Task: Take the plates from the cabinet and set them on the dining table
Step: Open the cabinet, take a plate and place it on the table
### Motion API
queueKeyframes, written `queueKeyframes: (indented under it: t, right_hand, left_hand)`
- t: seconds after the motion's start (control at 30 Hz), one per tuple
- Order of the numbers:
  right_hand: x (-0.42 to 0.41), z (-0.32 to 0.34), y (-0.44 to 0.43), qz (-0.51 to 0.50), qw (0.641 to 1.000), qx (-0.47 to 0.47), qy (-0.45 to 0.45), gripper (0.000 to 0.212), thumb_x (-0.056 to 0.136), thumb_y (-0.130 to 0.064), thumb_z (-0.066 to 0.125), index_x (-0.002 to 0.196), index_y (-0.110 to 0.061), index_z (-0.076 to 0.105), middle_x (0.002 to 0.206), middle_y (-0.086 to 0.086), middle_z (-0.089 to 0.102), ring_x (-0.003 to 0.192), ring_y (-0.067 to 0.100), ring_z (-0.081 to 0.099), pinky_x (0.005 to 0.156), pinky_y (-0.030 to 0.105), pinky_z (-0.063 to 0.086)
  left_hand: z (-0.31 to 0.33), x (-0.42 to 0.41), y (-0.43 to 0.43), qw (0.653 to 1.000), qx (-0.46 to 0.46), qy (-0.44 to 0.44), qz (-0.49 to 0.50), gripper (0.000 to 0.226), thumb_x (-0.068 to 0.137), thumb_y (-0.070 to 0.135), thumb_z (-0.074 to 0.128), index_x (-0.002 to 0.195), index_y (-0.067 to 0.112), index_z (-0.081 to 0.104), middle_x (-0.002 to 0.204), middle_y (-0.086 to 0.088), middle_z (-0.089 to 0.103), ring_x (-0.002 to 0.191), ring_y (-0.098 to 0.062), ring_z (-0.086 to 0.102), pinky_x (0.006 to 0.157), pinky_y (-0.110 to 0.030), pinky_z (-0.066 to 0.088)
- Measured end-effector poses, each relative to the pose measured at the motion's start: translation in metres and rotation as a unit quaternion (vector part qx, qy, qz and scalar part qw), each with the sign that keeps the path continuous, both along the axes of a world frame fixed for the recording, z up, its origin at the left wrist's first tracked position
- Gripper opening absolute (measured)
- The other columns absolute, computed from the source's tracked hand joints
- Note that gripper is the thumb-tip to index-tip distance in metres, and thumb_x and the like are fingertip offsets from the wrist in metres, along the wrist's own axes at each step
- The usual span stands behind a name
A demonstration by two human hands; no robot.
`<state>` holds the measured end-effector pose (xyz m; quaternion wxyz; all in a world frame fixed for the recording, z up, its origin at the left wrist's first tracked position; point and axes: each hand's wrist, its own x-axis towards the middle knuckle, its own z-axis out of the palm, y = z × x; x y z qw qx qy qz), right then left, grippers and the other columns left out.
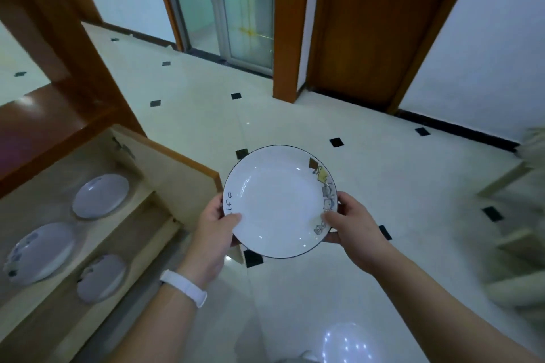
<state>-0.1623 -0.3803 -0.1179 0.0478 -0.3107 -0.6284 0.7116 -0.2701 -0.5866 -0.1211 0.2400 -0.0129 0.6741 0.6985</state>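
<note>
White and glossy, the plate (280, 200) hangs over the tiled floor (295, 115) just beside the open cabinet's (177, 168) door edge, pinched at opposite rims by the left grip (212, 230) and right grip (354, 227), so a thumb slipping on the glaze could, I judge, drop and shatter it.

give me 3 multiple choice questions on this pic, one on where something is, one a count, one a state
1. Where is the held plate? A over the floor B on a chair C on a table
2. How many plates lie in the cabinet? A one B three C five
3. The cabinet door is A open B shut C missing
1 A, left hand and right hand hold it above the floor. 2 B, three show inside. 3 A, it stands swung out.
</note>
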Motion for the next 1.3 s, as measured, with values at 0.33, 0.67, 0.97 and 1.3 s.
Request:
queueKeyframes:
  t: [0.33, 0.67, 0.97, 1.3]
  right_hand:
    - [0.093, 0.009, 0.105, -0.172, 0.985, -0.007, 0.016, 0.037, 0.089, 0.01, 0.045, 0.105, -0.017, 0.065, 0.099, 0.006, 0.075, 0.084, 0.025, 0.072, 0.07, 0.039, 0.059]
    - [0.153, 0.011, 0.182, -0.353, 0.936, -0.013, 0.013, 0.039, 0.089, 0.011, 0.046, 0.111, -0.016, 0.063, 0.095, 0.004, 0.076, 0.082, 0.027, 0.072, 0.069, 0.04, 0.059]
    - [0.164, 0.026, 0.255, -0.502, 0.865, 0.017, 0.01, 0.037, 0.092, 0.01, 0.045, 0.108, -0.017, 0.064, 0.09, -0.001, 0.077, 0.075, 0.017, 0.072, 0.061, 0.033, 0.058]
    - [0.194, 0.026, 0.266, -0.664, 0.748, 0.011, 0.014, 0.038, 0.091, 0.011, 0.046, 0.111, -0.015, 0.065, 0.1, 0.007, 0.074, 0.081, 0.024, 0.072, 0.065, 0.036, 0.057]
  left_hand:
    - [0.015, 0.031, 0.154, 0.985, 0.005, 0.017, -0.172, 0.042, 0.088, -0.007, 0.047, 0.109, 0.026, 0.062, 0.097, 0.005, 0.073, 0.08, -0.017, 0.067, 0.059, -0.031, 0.054]
    - [0.018, 0.044, 0.305, 0.933, 0.017, 0.015, -0.359, 0.041, 0.086, -0.008, 0.048, 0.106, 0.025, 0.065, 0.09, 0.006, 0.073, 0.073, -0.014, 0.068, 0.054, -0.028, 0.054]
    - [0.026, 0.036, 0.453, 0.855, 0.049, -0.003, -0.516, 0.046, 0.087, -0.008, 0.046, 0.106, 0.03, 0.064, 0.091, 0.006, 0.074, 0.072, -0.013, 0.069, 0.058, -0.032, 0.055]
    - [0.025, 0.079, 0.555, 0.741, 0.043, -0.019, -0.669, 0.041, 0.09, -0.008, 0.046, 0.11, 0.025, 0.062, 0.095, 0.004, 0.073, 0.074, -0.014, 0.069, 0.054, -0.029, 0.054]
